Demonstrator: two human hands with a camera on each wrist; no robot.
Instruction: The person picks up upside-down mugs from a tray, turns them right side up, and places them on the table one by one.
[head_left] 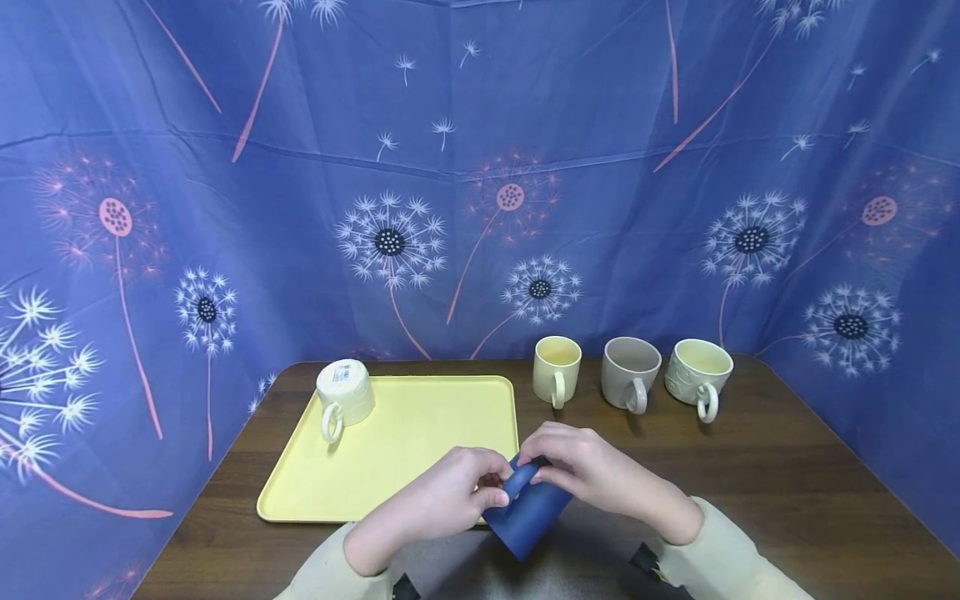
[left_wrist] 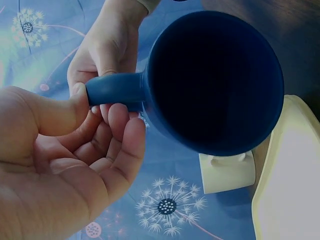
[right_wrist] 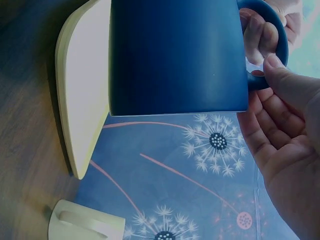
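Observation:
Both hands hold a dark blue mug (head_left: 531,518) near the table's front edge, beside the tray's front right corner. It is tipped on its side with the handle (right_wrist: 281,31) facing up. My left hand (head_left: 448,493) pinches the handle between thumb and fingers, and the mouth opens toward that wrist's camera. From the other side my right hand (head_left: 592,467) grips the handle's end near the base, its thumb (right_wrist: 277,70) pressed on top. The left wrist view shows the dark inside of the mug; its contents cannot be made out.
A yellow tray (head_left: 427,417) lies on the left of the wooden table, with a white mug (head_left: 352,396) upside down at its back left corner. Along the back right stand a yellow mug (head_left: 547,379), a grey mug (head_left: 618,383) and a cream embossed mug (head_left: 684,379), all upright.

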